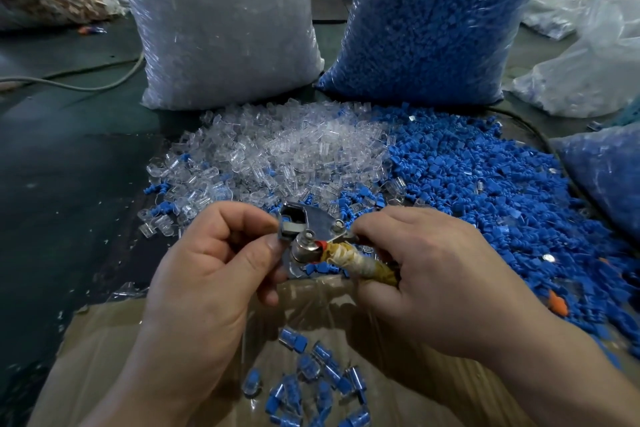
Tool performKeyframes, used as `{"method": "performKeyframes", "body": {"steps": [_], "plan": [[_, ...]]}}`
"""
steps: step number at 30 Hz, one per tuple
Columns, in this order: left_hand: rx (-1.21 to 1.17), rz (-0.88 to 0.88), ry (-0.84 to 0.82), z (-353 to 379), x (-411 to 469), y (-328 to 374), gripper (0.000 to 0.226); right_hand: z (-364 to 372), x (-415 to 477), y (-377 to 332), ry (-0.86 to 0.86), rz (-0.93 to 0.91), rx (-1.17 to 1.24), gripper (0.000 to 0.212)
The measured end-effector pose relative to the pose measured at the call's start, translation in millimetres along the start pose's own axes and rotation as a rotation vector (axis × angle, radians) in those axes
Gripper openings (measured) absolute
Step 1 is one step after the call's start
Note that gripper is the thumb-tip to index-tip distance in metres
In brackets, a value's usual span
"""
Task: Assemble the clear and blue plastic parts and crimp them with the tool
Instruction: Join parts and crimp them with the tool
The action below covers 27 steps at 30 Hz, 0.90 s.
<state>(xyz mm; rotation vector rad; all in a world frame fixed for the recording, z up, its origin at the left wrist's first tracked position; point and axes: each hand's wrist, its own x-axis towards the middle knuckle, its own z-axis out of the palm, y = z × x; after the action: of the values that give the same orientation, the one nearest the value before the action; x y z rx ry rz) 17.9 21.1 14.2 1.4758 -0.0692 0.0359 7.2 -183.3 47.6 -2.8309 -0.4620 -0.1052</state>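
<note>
The sack of clear parts (221,28) stands at 11 o'clock and the sack of blue parts (433,21) at 1. Before them spread the clear pile (277,146) at 12 and the blue pile (485,177) at 2. A lined carton (104,357) at 6 holds assembled pieces (311,378). At centre, the right hand (433,277) grips the crimping tool (311,229) by its wrapped handle; the left hand (207,274) pinches its head, where a blue part (286,218) sits

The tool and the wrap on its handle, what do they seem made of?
The tool looks like bare metal: grey, glossy, with round rivets. The wrap looks like yellowed tape or cloth strip, matte and wrinkled; which one is unclear.
</note>
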Motion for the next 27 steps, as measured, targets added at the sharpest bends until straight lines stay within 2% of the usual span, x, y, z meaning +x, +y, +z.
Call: {"method": "performKeyframes", "body": {"steps": [3, 7, 10, 13, 17, 21, 24, 27], "plan": [[0.034, 0.028, 0.025, 0.2, -0.7, 1.1, 0.012, 1.6, -1.7, 1.8, 0.039, 0.012, 0.03, 0.034], [0.092, -0.03, 0.106, -8.1, 4.9, -3.6, 0.027, 3.7, 0.7, 12.4, 0.06, 0.101, -0.088, 0.056], [0.097, -0.187, 0.016, -4.9, 4.2, -6.6, 0.025, 3.1, 8.6, 20.3, -0.007, 0.189, -0.186, 0.071], [0.148, -0.244, -0.063, -0.5, 1.8, -8.3, 0.02, 4.8, 15.3, 24.4, -0.052, 0.209, -0.207, 0.08], [0.178, -0.24, -0.048, 0.5, 1.4, -6.4, 0.019, 5.6, 15.3, 24.6, 0.054, 0.198, -0.166, 0.067], [0.225, -0.207, -0.039, 5.8, -1.9, -6.7, 0.013, 12.4, 7.8, -1.1, 0.249, 0.02, -0.056, 0.04], [0.29, -0.142, -0.033, 8.7, -5.0, -6.1, 0.015, 21.5, 7.0, -19.2, 0.23, -0.153, -0.037, 0.024], [0.387, -0.015, -0.033, 9.7, -8.0, -0.8, 0.016, 22.3, 8.4, -18.4, 0.211, -0.148, -0.026, 0.018]]}}
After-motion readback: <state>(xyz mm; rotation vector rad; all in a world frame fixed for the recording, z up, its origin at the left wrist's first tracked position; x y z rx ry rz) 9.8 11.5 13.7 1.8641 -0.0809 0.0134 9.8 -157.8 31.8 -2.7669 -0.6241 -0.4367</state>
